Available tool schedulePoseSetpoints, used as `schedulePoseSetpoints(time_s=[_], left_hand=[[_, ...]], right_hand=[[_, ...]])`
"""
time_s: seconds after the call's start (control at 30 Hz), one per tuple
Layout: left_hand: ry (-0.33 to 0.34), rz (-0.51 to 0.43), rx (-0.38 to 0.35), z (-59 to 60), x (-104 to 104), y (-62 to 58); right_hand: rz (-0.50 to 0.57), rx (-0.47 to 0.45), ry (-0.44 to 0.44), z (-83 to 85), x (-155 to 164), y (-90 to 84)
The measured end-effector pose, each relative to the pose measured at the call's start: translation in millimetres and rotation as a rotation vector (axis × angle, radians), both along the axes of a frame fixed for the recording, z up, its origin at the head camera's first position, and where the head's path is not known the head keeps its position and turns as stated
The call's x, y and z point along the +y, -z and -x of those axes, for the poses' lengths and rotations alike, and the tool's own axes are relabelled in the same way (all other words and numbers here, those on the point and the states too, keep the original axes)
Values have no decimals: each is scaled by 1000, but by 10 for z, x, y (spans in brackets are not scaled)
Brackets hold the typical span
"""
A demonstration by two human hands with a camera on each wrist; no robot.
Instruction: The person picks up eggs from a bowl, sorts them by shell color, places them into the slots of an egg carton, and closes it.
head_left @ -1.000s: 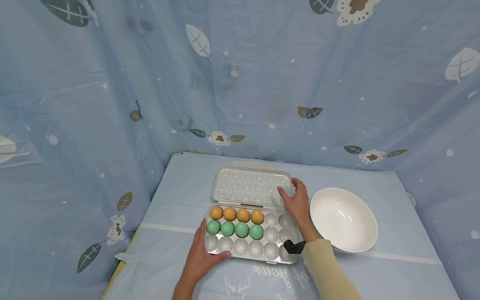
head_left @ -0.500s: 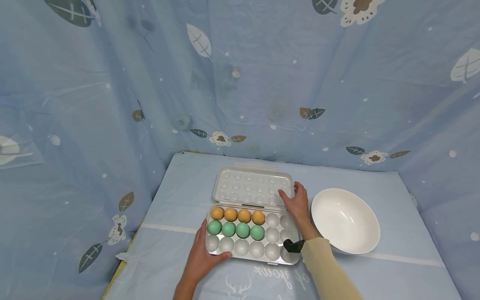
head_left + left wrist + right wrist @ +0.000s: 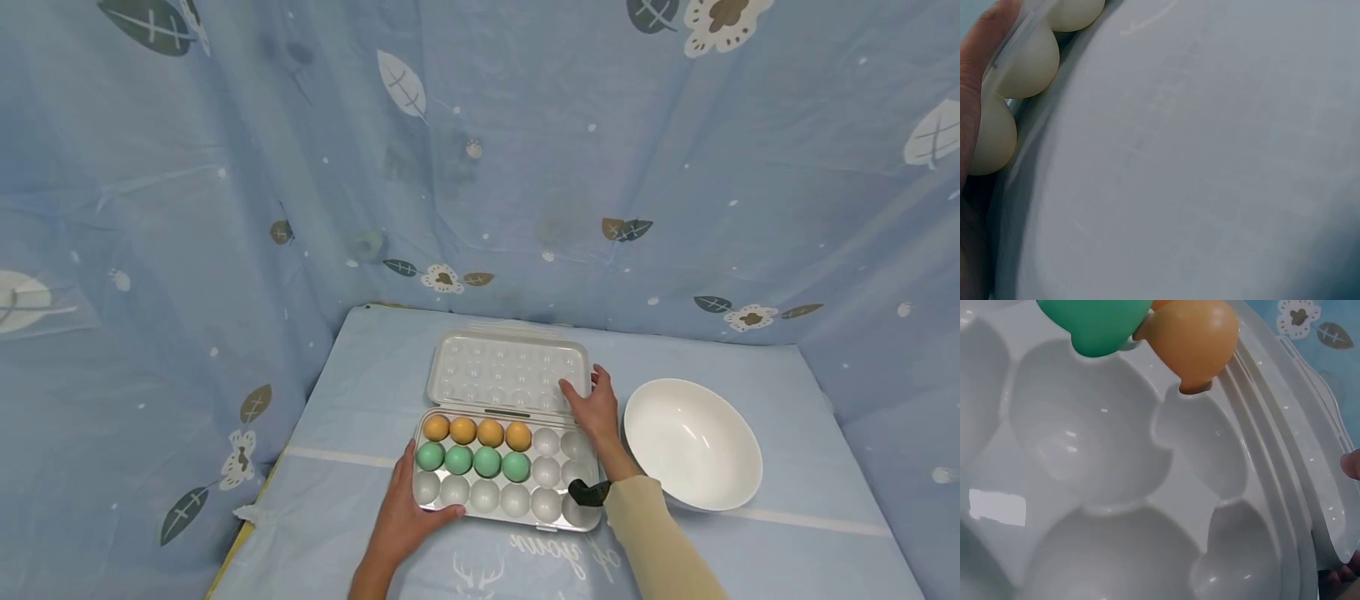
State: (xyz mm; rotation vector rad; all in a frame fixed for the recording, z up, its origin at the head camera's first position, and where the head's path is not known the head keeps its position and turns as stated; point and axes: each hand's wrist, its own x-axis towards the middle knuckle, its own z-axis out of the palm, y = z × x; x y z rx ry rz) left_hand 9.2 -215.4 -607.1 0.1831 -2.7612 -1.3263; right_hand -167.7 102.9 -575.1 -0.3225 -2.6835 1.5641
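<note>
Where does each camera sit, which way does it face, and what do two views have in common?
Head: on the person's head, facing forward and down at the egg tray, its open lid and the white bowl; both hands, left hand and right hand, show.
Left wrist: under the tray's near edge, facing its pale cup bottoms; a part of the left hand shows at the left edge.
Right wrist: low over the empty cups, facing an orange egg and a green egg; a fingertip shows.
Head and right wrist views share the orange and green eggs.
</note>
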Motion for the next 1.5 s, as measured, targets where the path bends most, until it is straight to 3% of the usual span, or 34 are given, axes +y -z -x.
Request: schedulePoseSetpoints(time_s=[0.63,0.9,1.23,1.5], left_hand=[[5,16,5,-5,13,10],[3,10,7,-17,19,-25],[-4,7,-10,-22,26,-25],[-10,0,-19,-22,20,7]], right_hand=[[42,213,57,-154,11,-141],[160,318,26,-261,41,-206],[218,367,15,-420,61,-268],[244,356,-5,-577,87,-321]])
